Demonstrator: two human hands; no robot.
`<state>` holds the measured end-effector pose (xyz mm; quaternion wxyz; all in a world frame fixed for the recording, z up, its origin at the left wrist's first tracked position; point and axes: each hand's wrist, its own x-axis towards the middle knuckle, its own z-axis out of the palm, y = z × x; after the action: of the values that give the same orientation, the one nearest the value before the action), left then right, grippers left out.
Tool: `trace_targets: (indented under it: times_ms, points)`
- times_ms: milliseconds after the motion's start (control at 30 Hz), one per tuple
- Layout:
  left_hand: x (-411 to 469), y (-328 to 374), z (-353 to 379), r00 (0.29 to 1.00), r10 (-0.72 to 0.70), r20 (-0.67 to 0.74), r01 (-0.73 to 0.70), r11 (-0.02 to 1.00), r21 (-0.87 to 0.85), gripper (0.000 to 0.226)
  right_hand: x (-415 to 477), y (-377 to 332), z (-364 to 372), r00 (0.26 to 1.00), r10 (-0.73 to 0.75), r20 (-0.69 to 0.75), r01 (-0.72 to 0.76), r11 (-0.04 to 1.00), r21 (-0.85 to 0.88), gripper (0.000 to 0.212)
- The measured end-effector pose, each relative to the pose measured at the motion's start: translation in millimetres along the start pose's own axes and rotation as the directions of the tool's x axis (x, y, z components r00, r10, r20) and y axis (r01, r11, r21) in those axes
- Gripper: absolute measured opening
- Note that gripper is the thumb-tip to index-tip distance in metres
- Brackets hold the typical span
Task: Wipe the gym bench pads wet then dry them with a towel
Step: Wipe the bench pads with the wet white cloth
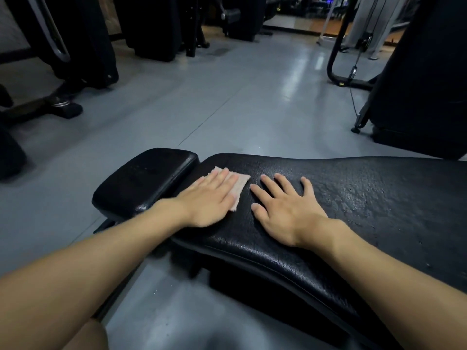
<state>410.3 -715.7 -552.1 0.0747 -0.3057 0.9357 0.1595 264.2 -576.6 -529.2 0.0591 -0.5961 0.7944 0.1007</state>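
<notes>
Pebbled black bench pad (358, 198), L hand (209, 200) fingers flat on pink cloth (240, 181), R hand (285, 210) fingers splayed.

Left hand (209, 198) presses a cloth (237, 184), perhaps damp, on the bench pad (353, 198).

Person, recorded from a head-worn camera; parts in view are listed. 1, left hand (211, 200): bare; its outline is softened by blur, so nails cannot be made out. 2, right hand (286, 207): bare; five digits are shown sharply; nails are discernible at the fingertips. 3, left forearm (101, 258): uncovered from wrist to frame edge. 4, right forearm (379, 269): likewise uncovered to the frame edge. 5, leg (86, 337): a bare rounded part is seen at the lower left edge; whether knee or thigh cannot be told.
</notes>
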Motion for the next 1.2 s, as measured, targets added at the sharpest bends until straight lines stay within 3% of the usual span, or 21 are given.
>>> trace_targets:
  times_ms: [300,467,700,867,1033,1200]
  points:
    - [105,-5,-28,0.998,-0.067,0.012,0.068,0.997,-0.043,0.058,6,3,2,1.000,0.007,-0.021,-0.008,1.000,-0.007,0.059]
    - [77,-15,-14,1.000,-0.025,0.000,0.025,0.999,-0.046,0.061,6,4,3,1.000,0.019,-0.019,-0.019,1.000,-0.003,0.058]
    - [-37,-39,11,1.000,-0.002,-0.007,0.002,0.998,-0.058,0.060,5,-1,1,1.000,0.019,-0.002,-0.019,1.000,0.005,0.058]
    - [-96,-44,30,0.999,0.042,0.003,-0.042,0.996,0.076,0.054,0,-2,2,1.000,0.018,0.005,-0.018,1.000,-0.007,0.059]
    - [-72,-44,19,1.000,-0.026,0.011,0.026,1.000,-0.014,0.060,0,-4,0,1.000,0.011,0.002,-0.011,1.000,-0.018,0.059]
    - [6,-44,3,0.997,-0.078,0.022,0.080,0.993,-0.082,0.059,-1,-3,1,1.000,0.008,0.010,-0.007,1.000,-0.027,0.059]
